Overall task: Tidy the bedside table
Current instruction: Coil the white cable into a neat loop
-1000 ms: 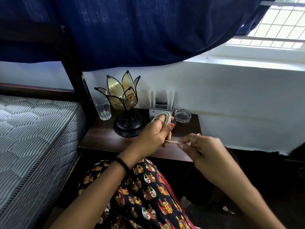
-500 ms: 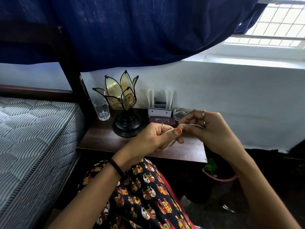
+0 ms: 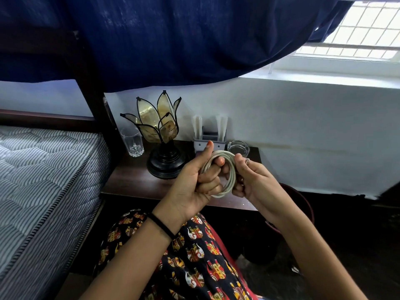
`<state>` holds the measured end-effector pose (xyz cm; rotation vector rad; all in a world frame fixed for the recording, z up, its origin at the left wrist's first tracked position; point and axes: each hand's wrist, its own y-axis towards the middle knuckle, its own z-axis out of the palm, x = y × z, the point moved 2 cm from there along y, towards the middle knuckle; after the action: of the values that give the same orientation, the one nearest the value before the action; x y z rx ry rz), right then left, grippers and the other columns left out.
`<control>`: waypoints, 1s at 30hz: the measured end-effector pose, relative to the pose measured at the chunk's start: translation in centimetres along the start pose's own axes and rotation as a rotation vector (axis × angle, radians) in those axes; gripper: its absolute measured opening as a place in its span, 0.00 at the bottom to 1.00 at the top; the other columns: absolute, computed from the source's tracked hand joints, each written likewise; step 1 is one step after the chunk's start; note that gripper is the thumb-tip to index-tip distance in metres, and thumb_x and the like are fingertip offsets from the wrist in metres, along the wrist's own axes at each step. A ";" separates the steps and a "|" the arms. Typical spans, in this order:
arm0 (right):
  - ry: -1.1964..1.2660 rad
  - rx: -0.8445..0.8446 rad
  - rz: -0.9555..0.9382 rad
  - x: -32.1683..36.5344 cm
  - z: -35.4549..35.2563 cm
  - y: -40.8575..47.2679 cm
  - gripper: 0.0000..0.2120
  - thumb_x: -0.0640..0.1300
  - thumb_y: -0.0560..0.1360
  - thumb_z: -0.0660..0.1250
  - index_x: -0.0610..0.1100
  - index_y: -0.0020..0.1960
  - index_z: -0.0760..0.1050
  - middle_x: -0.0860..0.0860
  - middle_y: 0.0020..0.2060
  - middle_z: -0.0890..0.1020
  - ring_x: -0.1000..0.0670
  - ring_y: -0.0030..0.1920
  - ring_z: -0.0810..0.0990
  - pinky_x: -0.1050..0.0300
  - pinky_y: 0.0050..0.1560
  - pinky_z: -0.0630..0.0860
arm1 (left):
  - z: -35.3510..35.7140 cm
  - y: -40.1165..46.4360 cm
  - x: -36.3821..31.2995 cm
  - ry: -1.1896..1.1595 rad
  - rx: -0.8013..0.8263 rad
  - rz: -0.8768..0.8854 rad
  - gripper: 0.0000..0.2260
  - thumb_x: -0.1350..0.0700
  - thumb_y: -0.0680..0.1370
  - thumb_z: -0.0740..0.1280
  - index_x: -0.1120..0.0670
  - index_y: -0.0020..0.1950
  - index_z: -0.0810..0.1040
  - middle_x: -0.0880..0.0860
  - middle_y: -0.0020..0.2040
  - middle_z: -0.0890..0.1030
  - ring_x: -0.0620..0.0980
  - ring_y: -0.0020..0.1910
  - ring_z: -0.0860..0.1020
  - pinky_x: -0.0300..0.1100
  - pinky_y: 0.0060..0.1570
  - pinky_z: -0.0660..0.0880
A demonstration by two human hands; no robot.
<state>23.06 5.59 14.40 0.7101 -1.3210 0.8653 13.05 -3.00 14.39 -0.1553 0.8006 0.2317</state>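
Note:
A white cable (image 3: pixel 230 178) is wound into a coil of several loops above the front of the dark wooden bedside table (image 3: pixel 134 180). My left hand (image 3: pixel 194 182) grips the coil's left side, fingers through the loops and thumb pointing up. My right hand (image 3: pixel 249 180) pinches the coil's right side. On the table stand a lotus-shaped lamp (image 3: pixel 161 139), a clear drinking glass (image 3: pixel 132 141), a grey holder with white sticks (image 3: pixel 208 135) and a small glass ashtray (image 3: pixel 238 148).
A striped mattress (image 3: pixel 43 182) lies at the left, against a dark bedpost (image 3: pixel 95 100). A blue curtain (image 3: pixel 173 35) hangs overhead. A dark red pot (image 3: pixel 303 204) stands on the floor right of the table, below the white wall.
My hands have wound the loose cable end into the coil. My right hand came in from the right and now holds the coil's right side; the full coil shows.

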 end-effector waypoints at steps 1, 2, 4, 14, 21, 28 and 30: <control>0.039 0.001 0.030 -0.1 0.0 0.0 0.17 0.58 0.74 0.60 0.46 0.40 0.79 0.47 0.33 0.71 0.54 0.28 0.64 0.61 0.29 0.61 | -0.1 0.0 0.0 0.019 -0.029 -0.003 0.19 0.42 0.75 0.61 0.54 0.32 0.76 0.44 0.16 0.61 0.41 0.15 0.52 0.33 0.19 0.50; 0.066 -0.001 0.050 -0.2 0.0 -0.1 0.18 0.57 0.74 0.60 0.45 0.40 0.79 0.47 0.33 0.71 0.54 0.28 0.64 0.61 0.29 0.61 | -0.2 0.1 0.1 0.046 -0.062 -0.005 0.18 0.42 0.75 0.61 0.54 0.32 0.76 0.44 0.16 0.60 0.40 0.14 0.53 0.33 0.19 0.51; 0.089 -0.003 0.072 -0.3 -0.1 -0.2 0.18 0.56 0.75 0.60 0.44 0.41 0.80 0.47 0.32 0.71 0.54 0.27 0.64 0.62 0.28 0.62 | -0.5 0.2 0.2 0.108 -0.120 -0.004 0.18 0.43 0.75 0.62 0.55 0.33 0.75 0.44 0.17 0.59 0.39 0.15 0.53 0.33 0.18 0.52; 0.228 -0.014 0.083 -1.0 -0.2 -0.1 0.15 0.50 0.78 0.61 0.43 0.40 0.80 0.52 0.24 0.71 0.57 0.22 0.62 0.66 0.20 0.62 | -0.5 0.2 1.0 0.094 -0.229 -0.020 0.18 0.46 0.80 0.58 0.56 0.36 0.71 0.46 0.19 0.66 0.39 0.15 0.55 0.31 0.18 0.54; 0.171 -0.020 0.025 -2.5 -1.0 0.0 0.11 0.49 0.75 0.64 0.44 0.50 0.79 0.47 0.36 0.76 0.54 0.32 0.73 0.63 0.30 0.72 | -0.5 0.4 1.1 -0.093 -0.244 -0.056 0.18 0.46 0.79 0.58 0.55 0.34 0.71 0.45 0.19 0.58 0.41 0.14 0.55 0.34 0.21 0.49; -0.045 -0.075 -0.025 -3.0 -1.0 -0.2 0.11 0.49 0.75 0.62 0.48 0.48 0.82 0.44 0.41 0.80 0.45 0.42 0.75 0.53 0.45 0.72 | -0.5 0.6 1.5 -0.194 -0.215 -0.072 0.19 0.46 0.79 0.58 0.55 0.33 0.71 0.45 0.18 0.59 0.41 0.13 0.56 0.31 0.17 0.53; -0.126 -0.110 -0.019 -3.2 -1.1 -0.1 0.10 0.47 0.77 0.62 0.47 0.47 0.83 0.42 0.39 0.78 0.45 0.40 0.72 0.54 0.39 0.69 | -0.5 0.6 1.6 -0.172 -0.206 -0.075 0.18 0.46 0.79 0.58 0.55 0.34 0.70 0.45 0.18 0.59 0.41 0.13 0.56 0.32 0.17 0.53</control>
<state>23.61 6.06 11.08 0.6987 -1.4604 0.7365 13.59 -2.27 12.91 -0.3545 0.5977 0.2533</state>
